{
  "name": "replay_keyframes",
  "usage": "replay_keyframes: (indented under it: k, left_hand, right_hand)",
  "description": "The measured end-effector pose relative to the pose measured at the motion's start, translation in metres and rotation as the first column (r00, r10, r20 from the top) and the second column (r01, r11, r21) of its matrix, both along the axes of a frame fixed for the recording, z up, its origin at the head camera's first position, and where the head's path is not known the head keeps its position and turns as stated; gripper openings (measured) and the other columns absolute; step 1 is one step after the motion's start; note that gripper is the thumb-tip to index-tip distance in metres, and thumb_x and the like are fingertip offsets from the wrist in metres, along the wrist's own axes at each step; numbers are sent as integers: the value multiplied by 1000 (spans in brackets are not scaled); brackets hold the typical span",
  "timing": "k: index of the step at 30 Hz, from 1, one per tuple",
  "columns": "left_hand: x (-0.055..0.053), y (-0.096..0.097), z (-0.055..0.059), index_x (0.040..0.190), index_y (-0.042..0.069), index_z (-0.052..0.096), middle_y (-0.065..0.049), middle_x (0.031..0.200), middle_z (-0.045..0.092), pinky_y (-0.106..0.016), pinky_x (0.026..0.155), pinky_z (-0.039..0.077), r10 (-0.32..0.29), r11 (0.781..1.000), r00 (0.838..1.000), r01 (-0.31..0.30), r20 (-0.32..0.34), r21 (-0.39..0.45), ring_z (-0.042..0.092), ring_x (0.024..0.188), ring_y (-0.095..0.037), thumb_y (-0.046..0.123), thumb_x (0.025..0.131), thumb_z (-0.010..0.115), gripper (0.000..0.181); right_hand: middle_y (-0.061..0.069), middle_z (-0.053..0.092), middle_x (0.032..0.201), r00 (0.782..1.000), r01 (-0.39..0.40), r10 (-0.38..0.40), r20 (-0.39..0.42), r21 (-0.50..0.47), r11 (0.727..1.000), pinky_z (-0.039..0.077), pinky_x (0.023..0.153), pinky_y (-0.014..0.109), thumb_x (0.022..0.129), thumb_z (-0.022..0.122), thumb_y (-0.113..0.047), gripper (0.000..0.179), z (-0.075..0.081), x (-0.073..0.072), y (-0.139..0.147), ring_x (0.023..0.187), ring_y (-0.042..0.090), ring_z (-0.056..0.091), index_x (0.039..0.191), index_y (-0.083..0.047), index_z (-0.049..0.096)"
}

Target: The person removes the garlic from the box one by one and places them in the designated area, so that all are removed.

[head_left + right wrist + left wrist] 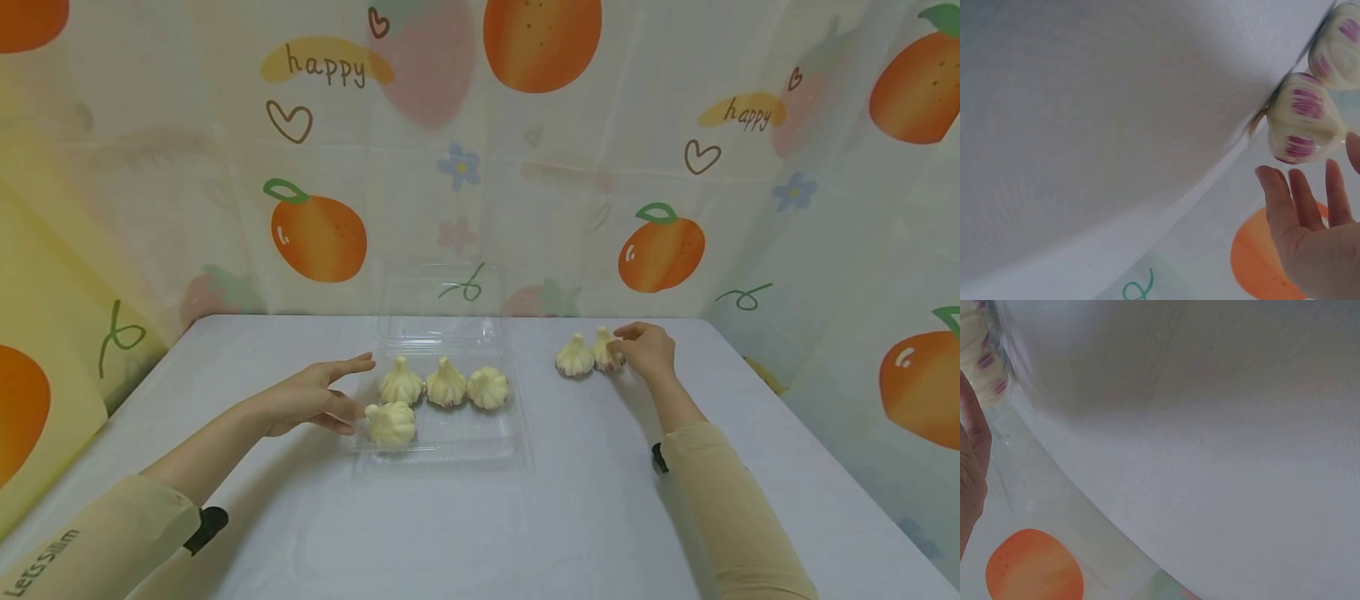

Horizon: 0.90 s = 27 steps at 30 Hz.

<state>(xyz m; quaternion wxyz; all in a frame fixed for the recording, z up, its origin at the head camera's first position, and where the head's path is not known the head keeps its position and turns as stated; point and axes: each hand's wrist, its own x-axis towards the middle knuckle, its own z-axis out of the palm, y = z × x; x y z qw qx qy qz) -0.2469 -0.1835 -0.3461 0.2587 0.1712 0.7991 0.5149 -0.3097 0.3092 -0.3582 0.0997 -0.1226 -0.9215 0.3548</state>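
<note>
My left hand (311, 400) is beside the left wall of a clear plastic box (472, 429), fingers loosely spread and holding nothing. Its fingertips are right at the nearest garlic bulb (392, 423), at the front left inside the box. Behind that bulb stands a row of three more, among them a middle garlic bulb (446, 383). To the right, two garlic bulbs stand together on the table. My right hand (648, 348) reaches to the right one (604, 354); in the right wrist view its extended fingers (1275, 194) are just short of that purple-streaked bulb (1304, 122).
The box's transparent lid (442, 308) is raised at the back, near the fruit-printed curtain (570, 175). The other loose garlic bulb (574, 357) touches or nearly touches its neighbour. A white cloth (420, 533) covers the table, whose far edge meets the curtain.
</note>
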Motion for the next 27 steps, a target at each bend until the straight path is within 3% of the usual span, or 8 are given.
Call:
replay_keyframes:
  k: [12, 20, 27]
  left_hand:
    - [-1, 0, -1, 159, 6, 14, -9, 169, -4, -31, 83, 63, -2, 1000, 1000, 2, -5, 0, 66, 100, -21, 10, 87, 69, 91]
    - [-1, 1, 0, 159, 4, 13, -10, 169, -5, -31, 82, 63, -12, 1000, 1000, 12, -9, 4, 66, 100, -20, 10, 88, 69, 91]
    - [-2, -1, -2, 159, 4, 13, -10, 169, -6, -31, 82, 63, -14, 1000, 1000, 14, -13, 4, 66, 100, -21, 10, 88, 69, 91]
  right_hand:
    - [22, 66, 127, 979, 60, -67, -194, -44, 997, 44, 105, 51, 90, 64, -24, 37, 3, -3, -4, 120, 37, 56, 122, -5, 68]
    - [19, 71, 121, 915, 70, -123, -385, -150, 986, 49, 105, 49, 87, 68, -18, 29, 6, -5, -15, 120, 35, 62, 113, -4, 71]
    - [17, 71, 121, 887, -42, -53, -459, -195, 980, 55, 102, 47, 88, 69, -14, 25, 16, -2, -42, 120, 34, 64, 110, -3, 72]
